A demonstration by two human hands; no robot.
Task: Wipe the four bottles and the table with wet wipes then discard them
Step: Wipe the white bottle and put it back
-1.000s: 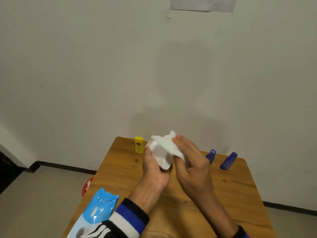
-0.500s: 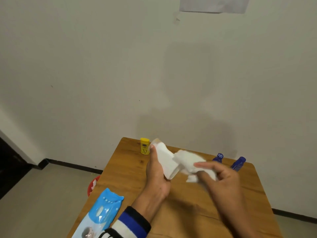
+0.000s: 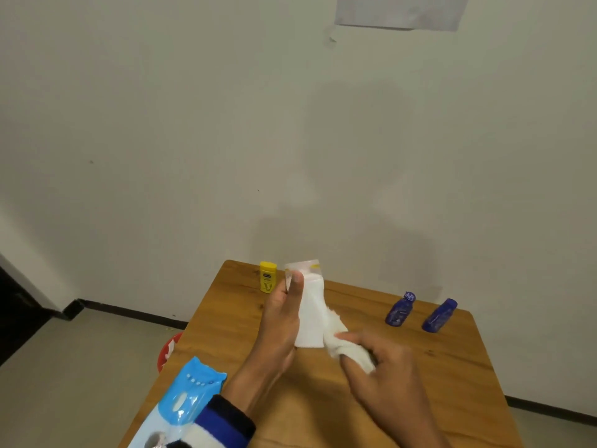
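**White bottle held over table, wipe at its base**

Change from half a second ago: the wipe (image 3: 350, 350), then beside the bottle's middle, now sits at its lower end. White bottle (image 3: 310, 313): above the table (image 3: 420, 367), gripped upright by the left hand (image 3: 281, 321), thumb near the cap. Right hand (image 3: 384, 367): fingers pinch the bunched wipe, just right of the bottle's base. Yellow bottle (image 3: 267, 276): table's far-left corner. Two blue bottles (image 3: 400, 310) (image 3: 439, 315): far-right side. Wipes pack (image 3: 181, 402): near-left edge.

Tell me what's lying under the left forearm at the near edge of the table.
The blue wet wipes pack lies on the table, its near end covered by the striped sleeve. How far it runs beneath is hidden.
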